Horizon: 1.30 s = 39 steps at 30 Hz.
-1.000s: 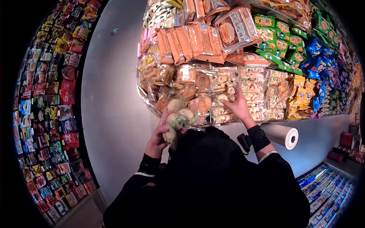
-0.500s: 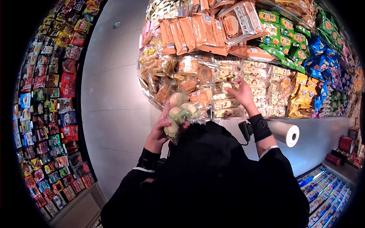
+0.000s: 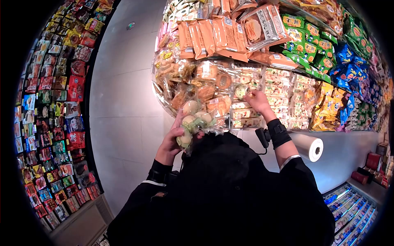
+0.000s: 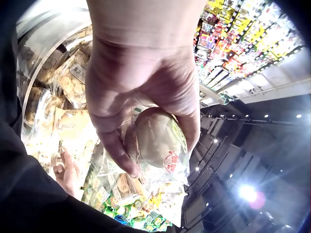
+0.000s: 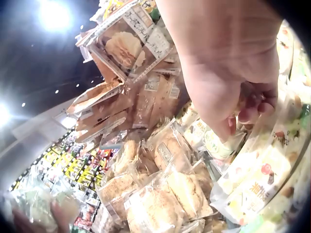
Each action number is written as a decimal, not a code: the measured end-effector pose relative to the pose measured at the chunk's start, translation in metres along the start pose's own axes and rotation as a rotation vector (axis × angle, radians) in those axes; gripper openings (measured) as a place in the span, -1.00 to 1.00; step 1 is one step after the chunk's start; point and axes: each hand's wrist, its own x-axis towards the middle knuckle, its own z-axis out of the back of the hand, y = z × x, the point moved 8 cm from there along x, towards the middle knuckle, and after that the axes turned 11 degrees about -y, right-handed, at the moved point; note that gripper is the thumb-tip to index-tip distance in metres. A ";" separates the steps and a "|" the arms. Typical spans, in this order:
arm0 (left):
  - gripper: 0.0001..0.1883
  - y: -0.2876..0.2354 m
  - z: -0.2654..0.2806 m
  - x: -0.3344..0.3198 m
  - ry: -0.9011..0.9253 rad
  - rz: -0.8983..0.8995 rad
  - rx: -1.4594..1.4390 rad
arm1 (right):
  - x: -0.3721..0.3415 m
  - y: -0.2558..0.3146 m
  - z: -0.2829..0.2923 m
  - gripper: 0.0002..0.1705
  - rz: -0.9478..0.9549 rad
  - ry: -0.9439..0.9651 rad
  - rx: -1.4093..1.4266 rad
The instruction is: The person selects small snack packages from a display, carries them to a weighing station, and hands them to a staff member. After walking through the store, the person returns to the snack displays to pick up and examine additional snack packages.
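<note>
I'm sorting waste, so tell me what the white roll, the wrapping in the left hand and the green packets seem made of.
White roll: thin plastic or paper, unclear which; smooth, wound in layers.
Wrapping in the left hand: clear, glossy plastic; see-through, creased, glinting.
Green packets: probably printed plastic film, perhaps foil-lined; shiny, puffy.

Left hand (image 3: 170,140) and right hand (image 3: 259,102), fingers (image 4: 118,154) curled
</note>
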 end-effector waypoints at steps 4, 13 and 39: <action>-0.02 0.003 0.007 0.004 -0.011 0.007 0.046 | 0.003 0.000 0.014 -0.52 0.103 -0.060 -0.076; -0.04 0.003 -0.016 0.006 0.063 0.060 0.003 | 0.003 0.012 0.011 -0.29 0.034 -0.171 0.021; 0.04 0.012 -0.037 0.008 0.172 0.163 -0.075 | -0.017 0.095 0.039 -0.61 -0.030 -0.118 0.212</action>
